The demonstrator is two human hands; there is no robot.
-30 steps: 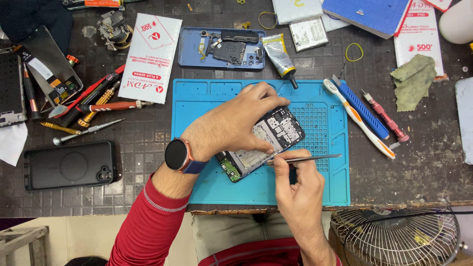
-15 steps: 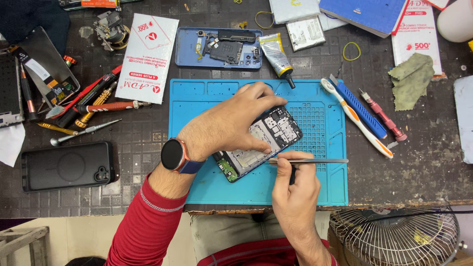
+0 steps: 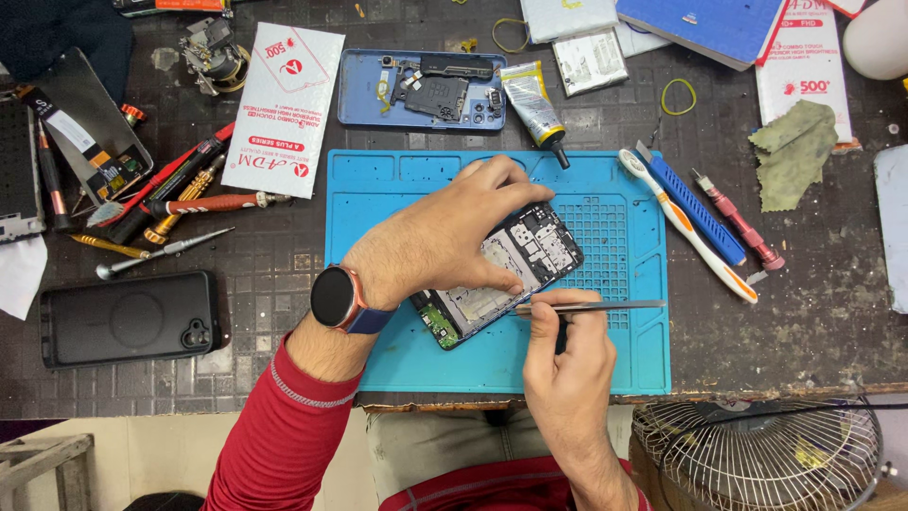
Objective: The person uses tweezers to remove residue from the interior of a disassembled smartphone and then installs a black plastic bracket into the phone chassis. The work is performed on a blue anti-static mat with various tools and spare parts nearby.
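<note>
Dark, worn tabletop [image 3: 265, 274] serves as the work surface, with a blue work mat [image 3: 407, 350] laid near its front edge. On the mat lies an opened phone [image 3: 530, 255], back cover off, its circuit boards and metal shields exposed; it sits tilted, lower end toward the person.

Left hand [image 3: 435, 237], wearing a dark round watch [image 3: 336, 298] on the wrist above a red sleeve [image 3: 274, 435], presses down on the opened phone, fingers spread across its upper and middle parts and curled over the far edge. Right hand [image 3: 567, 369] is closed around a pair of thin metal tweezers [image 3: 591, 306], pinched between thumb and fingers. The tweezers lie nearly level, one end at the phone's lower right edge, the other reaching out over the mat to the right. Whether that end touches the phone cannot be told.

Beyond the mat rests a blue phone back shell [image 3: 421, 90] with loose parts inside, and just beside it a tube of glue [image 3: 532, 106], its black nozzle overlapping the mat's top edge. A toothbrush [image 3: 686, 222] and a blue-handled tool [image 3: 686, 203] lie side by side at the mat's right edge, with a red-handled tool [image 3: 738, 222] further right. To the left are a white packet [image 3: 284, 109], several screwdrivers [image 3: 180, 194] and a black phone [image 3: 128, 319] lying back up. A wire fan guard [image 3: 757, 459] shows at lower right.
</note>
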